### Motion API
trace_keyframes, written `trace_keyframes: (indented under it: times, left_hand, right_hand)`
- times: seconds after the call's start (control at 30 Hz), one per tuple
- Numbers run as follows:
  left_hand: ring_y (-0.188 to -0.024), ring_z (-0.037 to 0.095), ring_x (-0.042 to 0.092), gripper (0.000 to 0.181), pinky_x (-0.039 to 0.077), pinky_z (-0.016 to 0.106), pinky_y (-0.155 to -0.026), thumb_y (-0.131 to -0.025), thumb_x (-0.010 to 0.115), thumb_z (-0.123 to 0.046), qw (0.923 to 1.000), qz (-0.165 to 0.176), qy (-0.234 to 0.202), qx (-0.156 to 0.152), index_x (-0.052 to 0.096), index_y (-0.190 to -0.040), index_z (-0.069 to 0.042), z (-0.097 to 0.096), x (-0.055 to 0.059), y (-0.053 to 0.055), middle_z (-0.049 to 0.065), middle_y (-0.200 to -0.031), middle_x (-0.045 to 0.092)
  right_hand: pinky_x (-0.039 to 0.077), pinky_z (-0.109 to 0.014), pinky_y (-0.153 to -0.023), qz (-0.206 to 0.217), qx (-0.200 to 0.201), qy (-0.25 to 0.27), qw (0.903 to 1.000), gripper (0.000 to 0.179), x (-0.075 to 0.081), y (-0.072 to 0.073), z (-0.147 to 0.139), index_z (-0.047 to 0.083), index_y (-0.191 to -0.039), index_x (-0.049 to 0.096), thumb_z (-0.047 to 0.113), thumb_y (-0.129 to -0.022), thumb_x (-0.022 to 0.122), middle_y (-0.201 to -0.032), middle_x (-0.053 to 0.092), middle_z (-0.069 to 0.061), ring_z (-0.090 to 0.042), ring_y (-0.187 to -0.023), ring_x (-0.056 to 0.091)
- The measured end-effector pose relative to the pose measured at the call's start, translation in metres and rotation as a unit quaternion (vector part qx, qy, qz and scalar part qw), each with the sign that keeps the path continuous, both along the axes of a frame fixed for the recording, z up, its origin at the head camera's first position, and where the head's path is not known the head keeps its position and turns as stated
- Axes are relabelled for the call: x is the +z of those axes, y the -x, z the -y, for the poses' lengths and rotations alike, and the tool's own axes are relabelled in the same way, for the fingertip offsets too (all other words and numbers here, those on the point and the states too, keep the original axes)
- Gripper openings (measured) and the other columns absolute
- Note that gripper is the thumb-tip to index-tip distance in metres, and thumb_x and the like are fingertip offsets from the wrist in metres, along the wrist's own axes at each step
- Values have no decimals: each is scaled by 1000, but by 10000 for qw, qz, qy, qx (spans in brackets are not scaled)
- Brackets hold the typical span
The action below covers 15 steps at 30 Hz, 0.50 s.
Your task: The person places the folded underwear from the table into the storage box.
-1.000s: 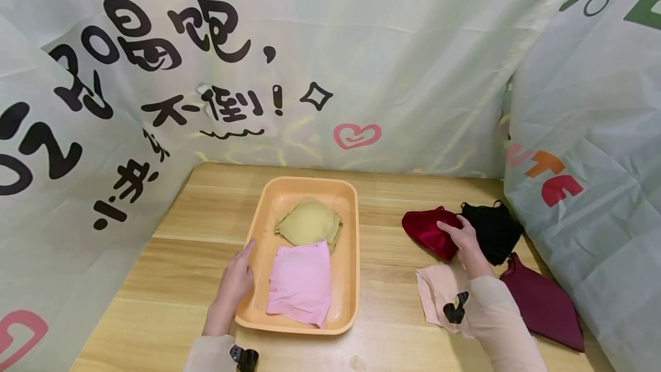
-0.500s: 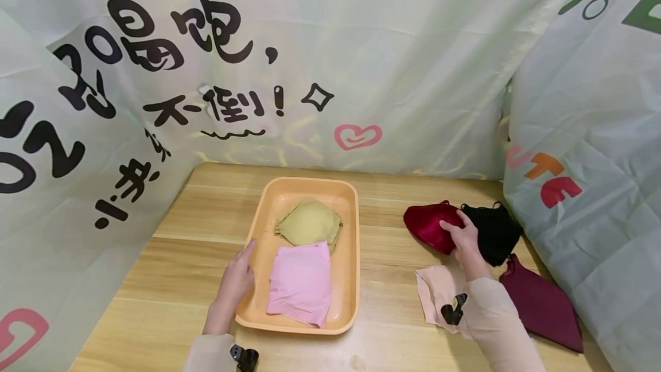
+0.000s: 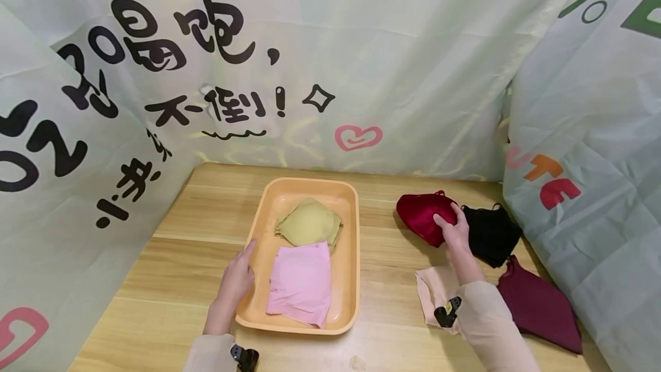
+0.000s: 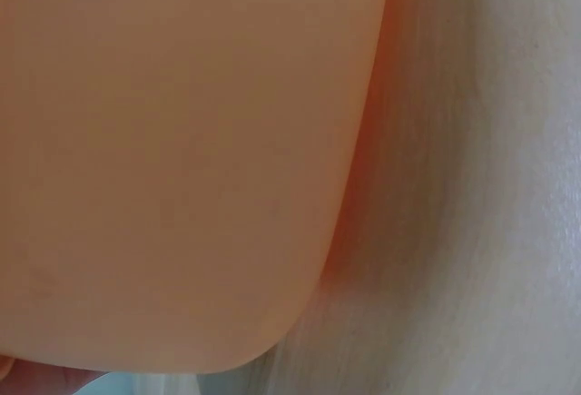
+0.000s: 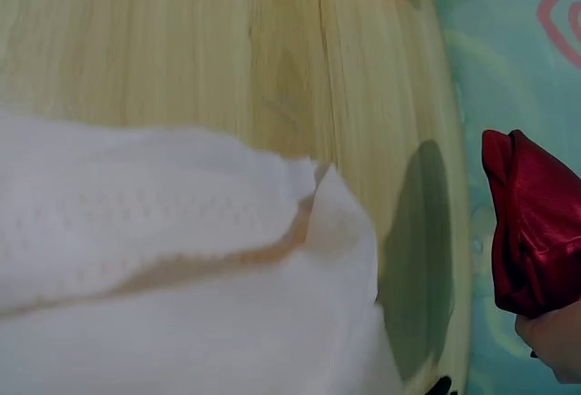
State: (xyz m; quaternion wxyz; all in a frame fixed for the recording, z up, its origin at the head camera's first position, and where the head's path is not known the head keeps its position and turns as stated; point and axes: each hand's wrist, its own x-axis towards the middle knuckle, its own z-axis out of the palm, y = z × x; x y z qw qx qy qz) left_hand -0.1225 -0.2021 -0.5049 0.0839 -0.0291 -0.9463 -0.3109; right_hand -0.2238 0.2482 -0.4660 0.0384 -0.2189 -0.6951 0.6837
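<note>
My right hand (image 3: 457, 233) pinches a folded dark-red satin bra (image 3: 420, 214) by its right side, thumb on top. In the right wrist view the red bra (image 5: 536, 222) is at the right edge, with a dark shadow on the table beside it. My left hand (image 3: 236, 280) holds the left rim of an orange tray (image 3: 353, 257), thumb and forefinger at the edge. Inside the tray lie a folded yellow-green bra (image 3: 308, 223) and, nearer, a folded pink garment (image 3: 299, 283). The left wrist view is mostly filled by the tray's wall (image 4: 182, 168).
Right of the red bra lies a black strappy garment (image 3: 493, 234). A maroon garment (image 3: 539, 306) lies nearer, by the right curtain (image 3: 594, 102). A pale beige garment (image 3: 431, 294) lies under my right forearm. The wooden table (image 3: 191, 263) meets a printed curtain (image 3: 413, 73) behind.
My right hand has shifted slightly left and away from me with the red bra, which has come apart from the black garment. My left hand and the tray have stayed in place.
</note>
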Motion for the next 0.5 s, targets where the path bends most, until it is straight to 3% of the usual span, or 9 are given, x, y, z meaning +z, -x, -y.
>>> trace_keyframes:
  times: [0.5]
  left_hand:
    - [-52, 18, 45, 61, 39, 24, -45, -75, 47, 19, 10000, 3, -17, -10, 40, -133, 4, 0, 0, 1, 33, -110, 55]
  right_hand:
    - [32, -26, -101, -301, 242, 307, 9988, 64, 11, -2, 30, 20, -147, 16, 11, -92, 48, -152, 8, -6, -21, -126, 31]
